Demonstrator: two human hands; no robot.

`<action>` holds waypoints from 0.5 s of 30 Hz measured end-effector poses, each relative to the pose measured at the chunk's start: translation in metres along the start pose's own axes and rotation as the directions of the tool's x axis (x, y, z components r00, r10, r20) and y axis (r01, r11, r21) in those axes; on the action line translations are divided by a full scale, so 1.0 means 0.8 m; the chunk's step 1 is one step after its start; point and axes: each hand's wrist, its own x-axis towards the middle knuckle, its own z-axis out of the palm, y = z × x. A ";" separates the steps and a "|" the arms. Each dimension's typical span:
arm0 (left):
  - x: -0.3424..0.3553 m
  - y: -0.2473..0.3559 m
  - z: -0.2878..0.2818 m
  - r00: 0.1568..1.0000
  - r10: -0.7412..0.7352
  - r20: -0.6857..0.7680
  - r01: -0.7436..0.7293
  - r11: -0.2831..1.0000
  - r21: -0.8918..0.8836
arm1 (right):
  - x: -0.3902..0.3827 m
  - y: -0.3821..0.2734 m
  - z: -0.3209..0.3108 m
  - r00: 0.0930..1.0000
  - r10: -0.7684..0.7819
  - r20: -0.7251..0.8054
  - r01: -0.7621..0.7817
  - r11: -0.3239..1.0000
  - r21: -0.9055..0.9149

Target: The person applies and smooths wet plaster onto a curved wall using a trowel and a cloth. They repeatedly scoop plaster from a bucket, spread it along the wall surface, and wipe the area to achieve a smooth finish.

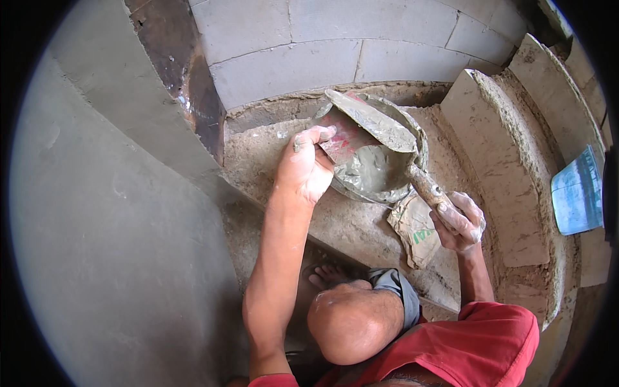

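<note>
My right hand [459, 222] is wrapped round the handle of a trowel [374, 121], whose mortar-coated blade lies over a round bucket [422, 138]. Wet grey mortar [373, 171] shows inside the bucket. With thumb and fingers my left hand [306, 164] grips a thin flat plate [343, 137], grey with red patches, at the bucket's left side. The trowel blade lies above this plate, partly covering it; whether they touch I cannot tell. Mortar smears both hands.
A crumpled paper bag piece [414, 231] lies on the step [351, 222] below the bucket. Rough stairs [500, 161] climb at the right, with a blue bucket [577, 193] on them. A block wall [335, 61] stands behind; a smooth grey plastered surface [122, 238] fills the left.
</note>
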 end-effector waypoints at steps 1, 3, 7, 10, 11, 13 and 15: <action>0.002 0.003 -0.004 1.000 -0.006 -0.009 0.006 1.000 0.022 | -0.004 0.002 -0.001 0.999 0.018 0.030 -0.018 1.000 -0.017; 0.006 0.011 -0.012 0.999 -0.039 0.002 0.039 0.999 -0.002 | -0.011 0.006 -0.002 0.999 0.022 0.040 -0.022 1.000 -0.018; 0.006 0.025 -0.024 0.998 -0.040 0.054 0.044 0.997 -0.062 | -0.019 0.007 -0.002 0.999 0.030 0.020 -0.029 0.998 -0.057; -0.004 0.036 -0.027 0.998 -0.041 0.053 0.047 0.992 -0.120 | -0.015 0.001 -0.001 0.997 0.069 0.031 -0.066 0.994 -0.089; -0.008 0.042 -0.028 0.996 -0.043 0.083 0.055 0.987 -0.152 | -0.011 -0.001 -0.002 0.996 0.083 0.044 -0.078 0.993 -0.093; -0.015 0.048 -0.031 0.995 0.009 0.096 0.004 0.990 -0.140 | -0.003 -0.006 -0.004 0.992 0.118 0.047 -0.112 0.988 -0.102; -0.026 0.049 -0.039 0.990 0.131 0.043 -0.129 0.990 -0.049 | 0.007 -0.009 -0.007 0.994 0.096 0.042 -0.092 0.992 -0.083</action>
